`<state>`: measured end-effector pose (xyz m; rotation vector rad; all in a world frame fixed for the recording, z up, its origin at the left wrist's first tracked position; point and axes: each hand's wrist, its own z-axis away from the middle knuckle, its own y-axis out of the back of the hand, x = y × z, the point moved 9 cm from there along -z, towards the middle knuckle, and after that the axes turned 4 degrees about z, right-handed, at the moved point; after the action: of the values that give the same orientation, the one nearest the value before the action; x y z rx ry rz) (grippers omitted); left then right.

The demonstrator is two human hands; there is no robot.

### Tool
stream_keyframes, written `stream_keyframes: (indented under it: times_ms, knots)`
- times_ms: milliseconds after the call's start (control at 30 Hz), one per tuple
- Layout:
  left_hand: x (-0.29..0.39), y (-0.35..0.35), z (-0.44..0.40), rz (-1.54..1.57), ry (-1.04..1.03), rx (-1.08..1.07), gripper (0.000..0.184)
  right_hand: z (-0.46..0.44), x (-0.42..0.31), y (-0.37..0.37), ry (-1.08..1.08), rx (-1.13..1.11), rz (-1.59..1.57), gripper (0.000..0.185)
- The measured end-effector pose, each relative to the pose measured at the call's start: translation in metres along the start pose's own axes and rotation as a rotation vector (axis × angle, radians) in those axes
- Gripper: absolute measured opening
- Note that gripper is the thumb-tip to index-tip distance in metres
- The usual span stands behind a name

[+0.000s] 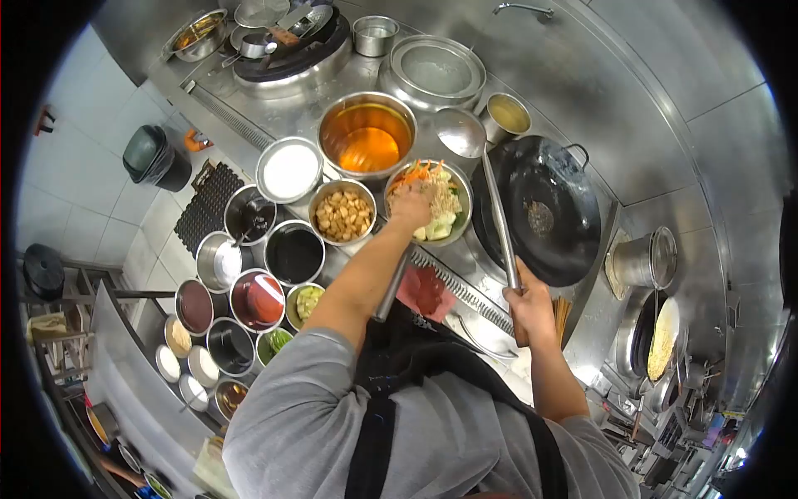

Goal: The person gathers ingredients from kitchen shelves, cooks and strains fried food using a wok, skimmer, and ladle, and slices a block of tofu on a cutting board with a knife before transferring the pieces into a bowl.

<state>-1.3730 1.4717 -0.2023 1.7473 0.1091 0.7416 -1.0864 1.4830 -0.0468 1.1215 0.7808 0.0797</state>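
Observation:
My left hand (pixel 411 205) reaches down into a steel bowl (pixel 468 200) of mixed vegetables. Its fingers are bunched on the food, their tips hidden. Orange shreds, pale strands and light green chunks (pixel 440 224) show around it. In my right hand (pixel 530 306) is the handle of a long steel ladle (pixel 496 204). The ladle's round bowl (pixel 460 132) is up beyond the vegetables, left of a black wok (pixel 565 220). The wok stands to the right of the vegetable bowl, wet and shiny, with a small patch of residue at its bottom.
A pot of orange oil (pixel 366 150), a bowl of white powder (pixel 289 170) and a bowl of brown cubes (pixel 342 214) stand to the left. Several sauce pots, one dark (pixel 295 254), crowd further left. A steel cup (pixel 508 115) and a strainer (pixel 438 68) sit behind.

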Motion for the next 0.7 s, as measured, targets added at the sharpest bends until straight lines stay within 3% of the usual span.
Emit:
stream_keyframes:
  times_ms: [33,100,167,233,300,367,433,500,567,600,633,700]
  knots:
    - [-0.006,-0.016,-0.01,0.02,-0.008,-0.044,0.041,-0.019,-0.009,-0.004,0.003,-0.026,-0.287,0.065]
    - [-0.01,-0.021,-0.031,0.038,-0.025,-0.081,0.038,-0.06,-0.037,-0.003,0.012,-0.042,-0.575,0.065]
    - [-0.016,-0.006,-0.04,0.207,0.018,0.011,0.035,-0.103,-0.059,0.006,-0.068,0.033,-0.555,0.059]
    - [-0.007,0.014,-0.044,0.31,-0.042,0.043,0.038,-0.166,-0.07,0.006,0.007,0.075,-0.322,0.051]
    - [0.009,-0.007,-0.045,0.158,-0.257,-0.035,0.042,-0.219,-0.094,0.008,0.062,0.089,-0.172,0.047]
    - [0.011,0.013,-0.031,0.078,-0.271,-0.065,0.043,-0.279,-0.097,0.001,0.17,0.26,0.158,0.037]
    - [0.004,0.01,-0.032,0.291,-0.228,-0.219,0.038,-0.317,-0.107,-0.01,0.195,0.297,0.244,0.034]
    - [0.0,0.031,-0.024,0.358,-0.198,-0.226,0.035,-0.336,-0.123,-0.015,0.219,0.329,0.322,0.032]
    - [-0.006,0.061,-0.012,0.443,-0.176,-0.035,0.034,-0.354,-0.099,-0.048,-0.135,-0.067,-0.381,0.024]
    - [-0.012,0.058,-0.006,0.455,-0.136,-0.033,0.035,-0.355,-0.1,-0.055,-0.161,-0.114,-0.67,0.016]
    - [-0.016,0.055,0.0,0.442,-0.131,-0.03,0.035,-0.354,-0.1,-0.06,-0.152,-0.121,-0.679,0.016]
    - [-0.022,0.061,0.009,0.517,-0.126,0.069,0.037,-0.341,-0.099,-0.067,-0.199,-0.086,-1.305,0.011]
